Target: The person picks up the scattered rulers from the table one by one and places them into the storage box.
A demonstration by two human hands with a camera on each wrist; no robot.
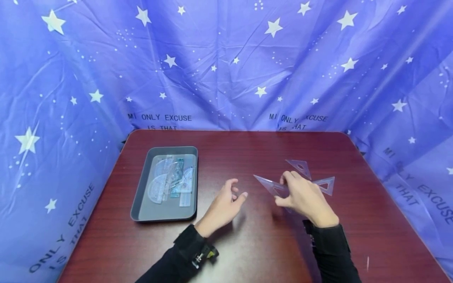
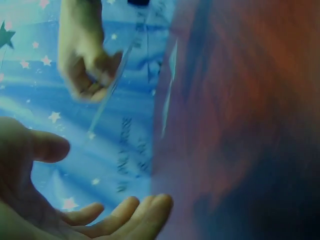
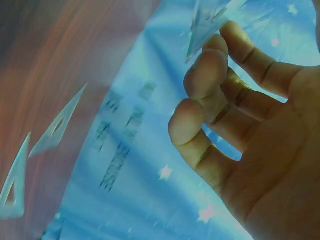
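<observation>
My right hand (image 1: pixel 304 194) pinches a clear triangular set square (image 1: pixel 266 184) by one side, its long point aimed left, above the table. In the right wrist view the fingertips (image 3: pixel 186 121) are curled and part of the held set square (image 3: pixel 200 30) shows beyond them. Two more clear set squares lie on the table close by: one behind the hand (image 1: pixel 304 164) and one to its right (image 1: pixel 331 184), partly covered by it. My left hand (image 1: pixel 223 202) hovers between tray and right hand, fingers loosely bent, holding nothing.
On the left of the dark red table (image 1: pixel 226 153) stands a grey tray (image 1: pixel 140 192). Inside it lie clear protractors (image 1: pixel 155 189), a teal-tinted ruler (image 1: pixel 177 181) and a clear ruler (image 1: pixel 185 199), overlapping. A blue star-patterned curtain (image 1: pixel 219 70) encloses the table's back and sides.
</observation>
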